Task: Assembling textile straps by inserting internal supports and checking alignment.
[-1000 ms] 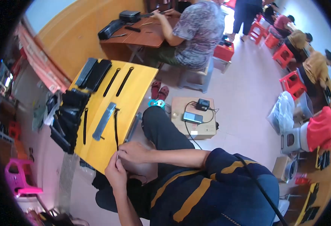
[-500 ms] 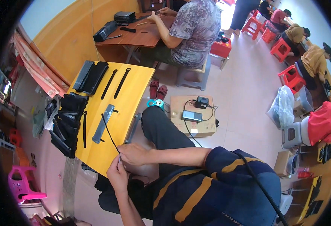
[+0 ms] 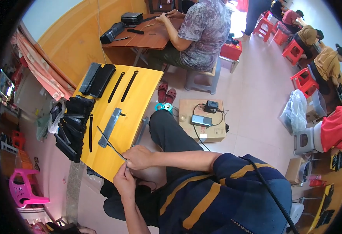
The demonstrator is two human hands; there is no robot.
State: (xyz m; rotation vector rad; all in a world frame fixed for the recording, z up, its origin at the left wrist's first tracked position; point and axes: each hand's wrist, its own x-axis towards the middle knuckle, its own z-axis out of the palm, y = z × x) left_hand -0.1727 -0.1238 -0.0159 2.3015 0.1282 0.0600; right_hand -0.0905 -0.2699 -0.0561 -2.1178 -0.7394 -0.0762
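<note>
A thin black strap (image 3: pixel 110 143) slants over the near part of the yellow table, its lower end pinched between my two hands. My left hand (image 3: pixel 124 181) is closed on that end from below, just off the table's edge. Right above it, my right hand (image 3: pixel 139 157) is closed on the strap, touching the left fingertips. Under the strap's free end lies a flat grey strip (image 3: pixel 110 126) with a dark tab at its side. Farther up the yellow table (image 3: pixel 139 101) lie two black straps, and a third one (image 3: pixel 91 134) rests to the left.
Packed black bundles (image 3: pixel 97 80) and a long black pile (image 3: pixel 74 126) line the table's left side. A cardboard box (image 3: pixel 213 133) on the floor holds two small devices with cables. Across from me a person sits at a brown table (image 3: pixel 155 37). Other people sit along the right wall.
The free end of the strap has swung lower and to the left, showing a greyer face. The whole view has shifted slightly; both hands still pinch the strap.
</note>
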